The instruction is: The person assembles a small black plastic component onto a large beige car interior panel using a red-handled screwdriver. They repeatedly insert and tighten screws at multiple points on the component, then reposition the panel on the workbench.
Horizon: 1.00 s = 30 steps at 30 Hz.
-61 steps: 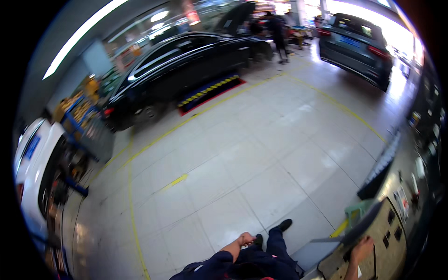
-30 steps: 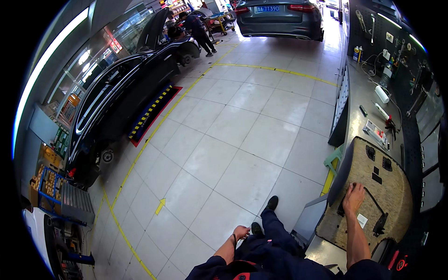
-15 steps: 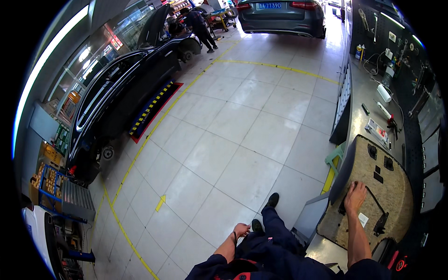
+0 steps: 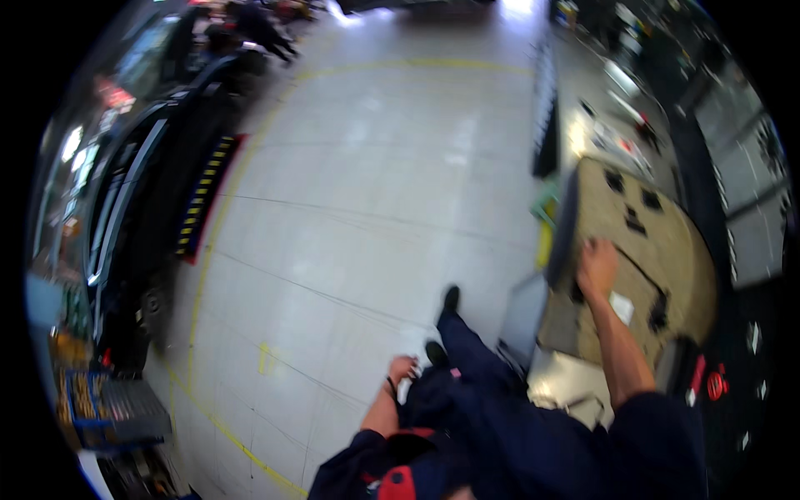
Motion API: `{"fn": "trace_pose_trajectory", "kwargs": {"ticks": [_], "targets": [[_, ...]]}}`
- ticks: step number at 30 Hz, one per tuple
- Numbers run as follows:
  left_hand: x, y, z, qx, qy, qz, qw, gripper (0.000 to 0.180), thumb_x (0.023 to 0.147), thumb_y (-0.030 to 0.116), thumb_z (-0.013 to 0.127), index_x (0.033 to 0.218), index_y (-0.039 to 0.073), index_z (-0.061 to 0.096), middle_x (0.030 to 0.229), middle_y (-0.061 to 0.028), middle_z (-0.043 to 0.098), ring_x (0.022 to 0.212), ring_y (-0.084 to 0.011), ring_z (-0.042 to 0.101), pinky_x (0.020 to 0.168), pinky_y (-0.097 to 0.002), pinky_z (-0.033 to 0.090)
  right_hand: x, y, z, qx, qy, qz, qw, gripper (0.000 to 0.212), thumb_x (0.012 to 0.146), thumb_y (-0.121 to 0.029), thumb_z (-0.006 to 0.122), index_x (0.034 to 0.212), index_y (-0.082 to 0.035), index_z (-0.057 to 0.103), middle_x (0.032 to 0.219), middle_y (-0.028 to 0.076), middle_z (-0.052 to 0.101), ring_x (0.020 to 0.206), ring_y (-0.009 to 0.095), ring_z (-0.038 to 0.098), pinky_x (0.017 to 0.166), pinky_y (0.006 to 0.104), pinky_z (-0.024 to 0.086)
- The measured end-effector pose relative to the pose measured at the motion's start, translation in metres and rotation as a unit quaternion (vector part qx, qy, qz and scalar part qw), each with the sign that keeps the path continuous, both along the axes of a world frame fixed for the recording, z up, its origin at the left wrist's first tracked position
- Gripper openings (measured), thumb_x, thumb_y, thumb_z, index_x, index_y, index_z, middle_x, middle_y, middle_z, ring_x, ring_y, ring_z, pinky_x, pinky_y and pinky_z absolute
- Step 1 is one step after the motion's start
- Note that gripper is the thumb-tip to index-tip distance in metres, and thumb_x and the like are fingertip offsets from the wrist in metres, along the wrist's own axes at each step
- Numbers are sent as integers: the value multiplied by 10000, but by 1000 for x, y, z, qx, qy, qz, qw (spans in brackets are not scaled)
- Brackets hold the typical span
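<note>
A tan, felt-like panel (image 4: 683,242) with a rounded outline and a dark left edge lies on the workbench at the right. My right hand (image 4: 597,268) rests on it near that left edge, beside a thin black strip (image 4: 640,265) that runs to a black fitting (image 4: 658,310). Motion smears its fingers, and what lies under them is hidden. A small white label (image 4: 621,307) shows on the panel close to my wrist. My left hand (image 4: 403,367) hangs low in front of my body, away from the bench, with its fingers blurred. Several black fittings (image 4: 636,221) sit at the panel's far end.
Beyond the panel, the metal bench (image 4: 575,137) carries small tools and a white roll (image 4: 621,79). A green stool (image 4: 546,202) stands against the bench. A dark car (image 4: 125,200) is parked at the left, beside a yellow-and-black striped strip (image 4: 204,196). Another person (image 4: 260,27) stands far left.
The whole view has tilted and blurred, so the scene sits higher and further left in the picture. My right hand stays at about the same spot on the panel; my left still hangs low.
</note>
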<state>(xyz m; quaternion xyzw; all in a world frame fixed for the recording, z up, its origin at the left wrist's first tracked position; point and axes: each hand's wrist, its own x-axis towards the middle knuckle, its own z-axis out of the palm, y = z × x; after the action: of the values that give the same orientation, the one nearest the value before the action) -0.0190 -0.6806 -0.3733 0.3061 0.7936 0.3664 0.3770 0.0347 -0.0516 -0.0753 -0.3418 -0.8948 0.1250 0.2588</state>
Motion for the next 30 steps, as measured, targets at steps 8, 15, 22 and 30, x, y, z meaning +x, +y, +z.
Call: {"fn": "trace_pose_trajectory", "kwargs": {"ticks": [8,15,22,30], "targets": [[14,109,99,-180,-301,350,869,329,977,338,618,1097,37,673,931,-73,712,715,-169,641,587,-315,515,32,20,-1,34,-47,-64,996,307,1000,-354,563,1083,-75,661,1113,138,643,1073,353,580,904,491,453],[14,102,93,-183,-307,339,870,336,987,324,614,1135,28,671,968,-104,728,740,-206,671,598,-359,542,28,18,4,25,-65,-67,995,308,992,-350,576,1039,-53,638,1076,150,629,1059,358,573,918,493,444],[19,105,74,-170,-293,335,879,343,970,366,632,1015,35,711,885,-67,723,658,-161,618,553,-320,504,34,15,7,28,-22,-63,997,229,991,-267,591,1048,-47,624,1071,147,601,1015,365,562,873,494,435],[18,108,91,-169,-306,355,867,318,976,329,635,1030,20,685,923,-79,727,679,-169,621,589,-333,512,27,12,7,25,-22,-59,998,222,983,-267,603,1055,-58,623,1074,135,603,1051,354,561,895,484,432]]}}
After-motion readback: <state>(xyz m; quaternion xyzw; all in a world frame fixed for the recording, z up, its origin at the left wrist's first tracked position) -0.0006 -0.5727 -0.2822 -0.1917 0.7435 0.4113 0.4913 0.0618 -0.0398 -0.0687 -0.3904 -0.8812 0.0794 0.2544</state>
